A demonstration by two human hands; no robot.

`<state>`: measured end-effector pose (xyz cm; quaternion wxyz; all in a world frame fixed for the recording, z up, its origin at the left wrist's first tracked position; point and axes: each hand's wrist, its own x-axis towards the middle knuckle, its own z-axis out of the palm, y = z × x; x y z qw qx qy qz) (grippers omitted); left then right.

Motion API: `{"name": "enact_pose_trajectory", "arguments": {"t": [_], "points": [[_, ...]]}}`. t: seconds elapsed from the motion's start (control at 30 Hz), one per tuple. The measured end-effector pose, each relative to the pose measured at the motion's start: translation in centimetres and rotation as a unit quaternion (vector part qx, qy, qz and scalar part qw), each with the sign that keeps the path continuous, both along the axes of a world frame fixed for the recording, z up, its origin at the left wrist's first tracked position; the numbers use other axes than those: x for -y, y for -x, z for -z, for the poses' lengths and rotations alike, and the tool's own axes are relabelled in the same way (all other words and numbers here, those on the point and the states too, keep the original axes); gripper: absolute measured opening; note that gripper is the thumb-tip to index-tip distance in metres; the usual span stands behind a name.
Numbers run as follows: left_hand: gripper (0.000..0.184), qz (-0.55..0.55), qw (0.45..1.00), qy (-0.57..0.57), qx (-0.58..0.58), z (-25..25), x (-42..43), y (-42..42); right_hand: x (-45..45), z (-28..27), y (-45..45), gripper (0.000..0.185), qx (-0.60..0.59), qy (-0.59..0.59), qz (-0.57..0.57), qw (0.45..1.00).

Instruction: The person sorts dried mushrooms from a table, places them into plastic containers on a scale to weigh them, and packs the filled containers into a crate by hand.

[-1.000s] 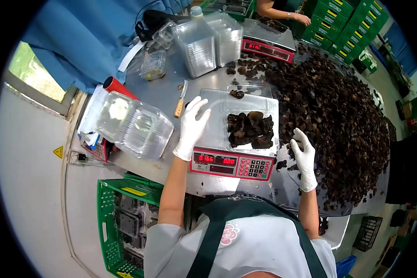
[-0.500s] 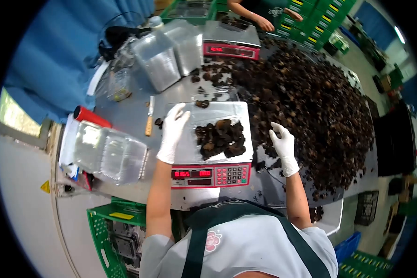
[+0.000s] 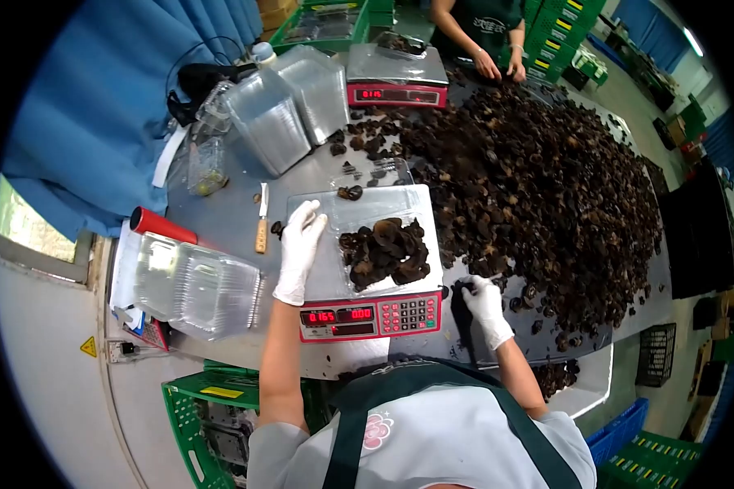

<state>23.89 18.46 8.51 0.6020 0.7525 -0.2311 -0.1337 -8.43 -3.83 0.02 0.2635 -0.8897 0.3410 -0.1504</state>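
Note:
A red scale (image 3: 369, 316) with lit digits carries a clear plastic box (image 3: 367, 213) whose base holds dark, wrinkled fungus pieces (image 3: 385, 254). My left hand (image 3: 302, 248), in a white glove, lies at the left side of the scale's plate, its fingers apart and nothing in them. To the right of the scale, my gloved right hand (image 3: 484, 305) is closed at the near edge of the big fungus pile (image 3: 546, 204). Its fingertips are bent together by small dark pieces, and I cannot make out what is between them.
Stacked clear boxes (image 3: 269, 118) stand at the back left, more (image 3: 196, 285) at the left. A knife (image 3: 262, 220) lies left of the scale. Behind are a second scale (image 3: 396, 77) and a co-worker's hands (image 3: 501, 65). Green crates (image 3: 208, 391) stand below left.
My right hand has come down and left from beside the pile, and its fingers have closed. My left hand has stayed beside the plate. The camera view has shifted.

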Motion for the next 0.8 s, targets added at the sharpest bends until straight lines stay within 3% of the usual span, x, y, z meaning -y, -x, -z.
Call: {"name": "enact_pose_trajectory", "arguments": {"t": [0.1, 0.23, 0.27, 0.3, 0.37, 0.43, 0.53, 0.8], "points": [[0.040, -0.003, 1.000, 0.009, -0.011, -0.3, 0.0, 0.2, 0.7, -5.0, -2.7, 0.023, 0.077, -0.099, 0.055, 0.991], [0.039, -0.007, 1.000, 0.006, -0.015, -0.3, 0.0, 0.3, -0.5, -10.6, -6.8, 0.025, 0.257, -0.209, 0.031, 0.943], [0.041, -0.002, 1.000, 0.005, -0.018, 0.0, 0.1, 0.2, -1.4, -11.6, -7.8, 0.025, 0.286, -0.188, 0.002, 0.940], [0.041, -0.004, 1.000, 0.005, -0.017, 0.1, 0.2, 0.2, -2.1, -12.3, -8.4, 0.032, 0.284, -0.166, -0.044, 0.943], [0.041, -0.001, 1.000, 0.004, -0.024, 0.2, 0.4, 0.1, -2.4, -11.7, -9.6, 0.041, 0.223, 0.047, -0.186, 0.956], [0.042, -0.001, 1.000, 0.005, -0.020, 0.5, 0.4, 0.1, -2.9, -11.4, -9.7, 0.055, 0.141, 0.027, -0.212, 0.967], [0.043, 0.003, 0.999, 0.016, -0.047, 0.7, 0.7, -0.1, -2.4, -11.7, -8.4, 0.059, 0.139, -0.015, -0.174, 0.975], [0.049, 0.013, 0.987, 0.064, -0.150, 0.3, 2.3, -0.9, -0.2, -10.4, -5.7, 0.046, 0.161, -0.168, -0.053, 0.971]]}}
